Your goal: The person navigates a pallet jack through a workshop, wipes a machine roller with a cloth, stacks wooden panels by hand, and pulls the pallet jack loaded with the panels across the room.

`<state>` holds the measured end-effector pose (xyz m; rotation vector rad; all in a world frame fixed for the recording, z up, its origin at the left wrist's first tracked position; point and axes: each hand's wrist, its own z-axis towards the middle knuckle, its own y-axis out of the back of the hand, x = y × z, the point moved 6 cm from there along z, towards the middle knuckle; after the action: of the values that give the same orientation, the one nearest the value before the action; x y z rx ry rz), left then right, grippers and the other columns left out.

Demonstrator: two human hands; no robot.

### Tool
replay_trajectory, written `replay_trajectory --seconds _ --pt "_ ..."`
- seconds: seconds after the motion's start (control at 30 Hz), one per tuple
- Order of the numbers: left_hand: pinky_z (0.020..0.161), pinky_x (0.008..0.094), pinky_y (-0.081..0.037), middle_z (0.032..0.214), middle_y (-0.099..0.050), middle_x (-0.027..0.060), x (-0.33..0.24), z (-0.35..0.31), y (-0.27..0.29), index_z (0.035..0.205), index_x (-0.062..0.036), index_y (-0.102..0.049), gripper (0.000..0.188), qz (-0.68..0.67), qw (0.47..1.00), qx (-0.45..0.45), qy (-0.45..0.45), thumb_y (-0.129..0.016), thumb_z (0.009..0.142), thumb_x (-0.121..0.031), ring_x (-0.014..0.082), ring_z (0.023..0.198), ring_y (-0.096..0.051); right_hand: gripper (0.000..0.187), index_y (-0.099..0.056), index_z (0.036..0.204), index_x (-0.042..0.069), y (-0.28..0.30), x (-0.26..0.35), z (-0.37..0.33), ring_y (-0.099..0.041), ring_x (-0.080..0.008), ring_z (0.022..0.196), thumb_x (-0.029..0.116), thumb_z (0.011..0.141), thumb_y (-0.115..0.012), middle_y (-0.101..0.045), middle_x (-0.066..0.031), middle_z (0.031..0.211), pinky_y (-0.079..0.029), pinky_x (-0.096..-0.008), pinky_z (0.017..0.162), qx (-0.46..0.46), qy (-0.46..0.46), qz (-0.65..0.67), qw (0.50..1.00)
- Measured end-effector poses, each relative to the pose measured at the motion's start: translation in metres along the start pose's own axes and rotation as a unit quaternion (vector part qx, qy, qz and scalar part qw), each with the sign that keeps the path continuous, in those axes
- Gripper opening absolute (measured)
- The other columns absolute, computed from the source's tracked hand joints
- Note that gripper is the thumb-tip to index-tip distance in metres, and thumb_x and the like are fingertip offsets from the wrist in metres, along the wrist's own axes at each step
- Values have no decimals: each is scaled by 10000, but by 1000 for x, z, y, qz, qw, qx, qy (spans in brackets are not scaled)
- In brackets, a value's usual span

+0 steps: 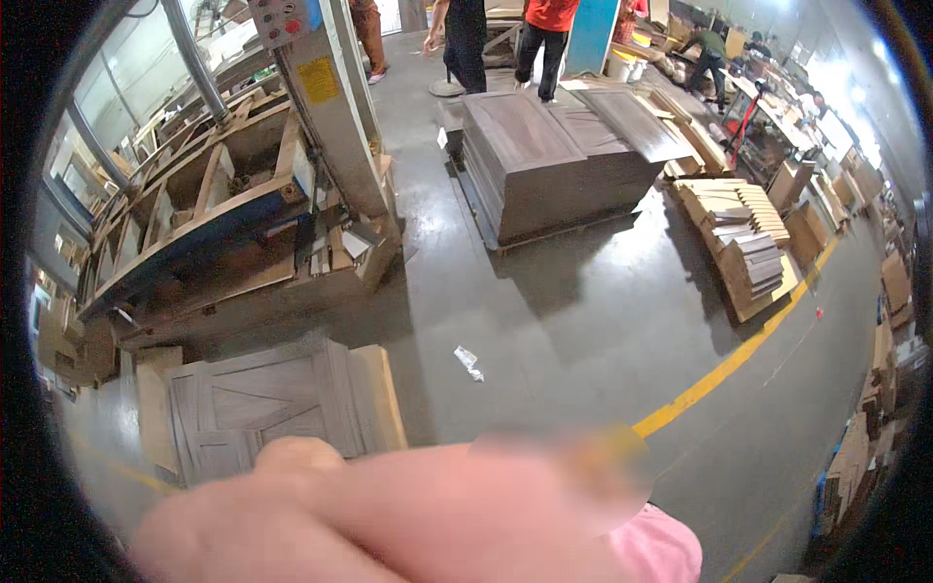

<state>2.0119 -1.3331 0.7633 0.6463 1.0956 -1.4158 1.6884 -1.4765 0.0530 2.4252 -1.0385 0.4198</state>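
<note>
A hand, seemingly my right hand, fills the lower edge very close to the camera. It is blurred and reaches leftward from a pink sleeve at the lower right. I see nothing in it, and the blur hides whether its fingers are apart or closed. My left hand is out of view. Just beyond the hand, a grey-brown panelled wooden door piece lies flat on the floor at lower left.
A stack of dark wooden panels sits on a pallet mid-floor. A large machine with a blue frame stands left. Stacks of boards line the right, beside a yellow floor line. A paper scrap lies on the concrete. Several people stand far back.
</note>
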Motion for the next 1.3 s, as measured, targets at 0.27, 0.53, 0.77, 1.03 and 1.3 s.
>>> replay_trajectory --seconds 0.27,0.53,0.77,1.03,1.3 --pt "702 294 -443 816 -485 35 24 24 13 809 -67 -511 147 -14 1000 -19 -16 -616 895 -125 147 727 -497 268 -647 1107 100 -1 46 51 -649 -132 751 290 935 -569 -666 -13 906 -447 -266 529 43 36 -17 998" --pt "704 305 -443 831 -481 32 51 76 84 810 -70 -506 150 -15 999 -44 -15 -613 897 -129 149 736 -492 288 -637 1160 136 -57 245 93 -642 -118 762 312 951 -544 -684 4 978 -466 -286 602 73 121 -27 990" --pt "705 314 -442 844 -477 29 53 152 170 810 -73 -502 153 3 995 -91 -30 -610 900 -133 151 744 -488 295 -635 1164 115 -75 361 127 -651 -112 774 293 936 -573 -687 4 970 -461 -271 591 84 181 -48 979" --pt "891 403 -459 1055 -543 124 185 280 361 962 -65 -516 242 -77 962 -166 -201 -530 922 -304 262 1006 -548 268 -622 1160 106 -43 487 212 -629 -117 725 240 940 -546 -673 -13 963 -432 -255 498 27 113 65 991" --pt "801 380 -502 930 -658 152 573 49 537 1028 -9 -618 268 445 731 -303 419 -587 897 -240 266 863 -633 352 -559 1207 115 -55 717 374 -531 -95 638 317 924 -614 -572 16 823 -402 -250 471 -48 104 230 966"
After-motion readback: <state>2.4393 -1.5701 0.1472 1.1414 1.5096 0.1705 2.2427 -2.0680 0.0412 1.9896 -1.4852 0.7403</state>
